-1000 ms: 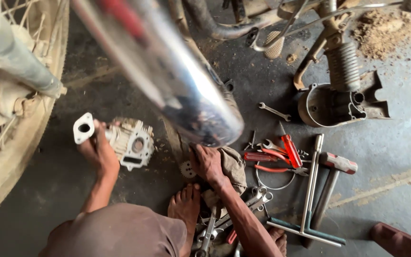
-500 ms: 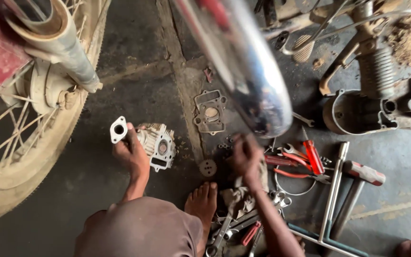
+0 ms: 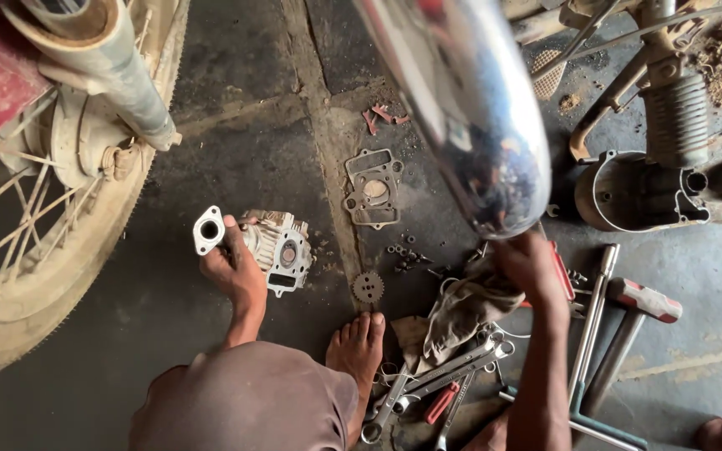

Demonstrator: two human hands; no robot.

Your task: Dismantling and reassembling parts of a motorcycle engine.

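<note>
- Gripping one metal cylinder head [image 3: 277, 246], the left hand [image 3: 231, 271] has its fingers curled around the part's left side; the part sits on the concrete floor [image 3: 236, 125], just right of the palm, and its pale flange [image 3: 208, 230] sticks out above the thumb.
- Right hand [image 3: 528, 266]: reaches down to the crumpled rag [image 3: 461, 305], fingers bent, touching the cloth at its upper right; whether it has a real hold on it, cannot tell.
- One flat gasket [image 3: 373, 188] lies on the floor above the rag, well apart from both hands.
- One small sprocket [image 3: 368, 288] lies between cylinder head and rag, just above one bare foot [image 3: 358, 347].
- Several wrenches [image 3: 444, 372] heaped below the rag; exact count unclear.
- One hammer [image 3: 628, 330] right of the forearm.
- One spoked wheel [image 3: 35, 242] at left, one chrome exhaust pipe [image 3: 470, 108] overhead.
</note>
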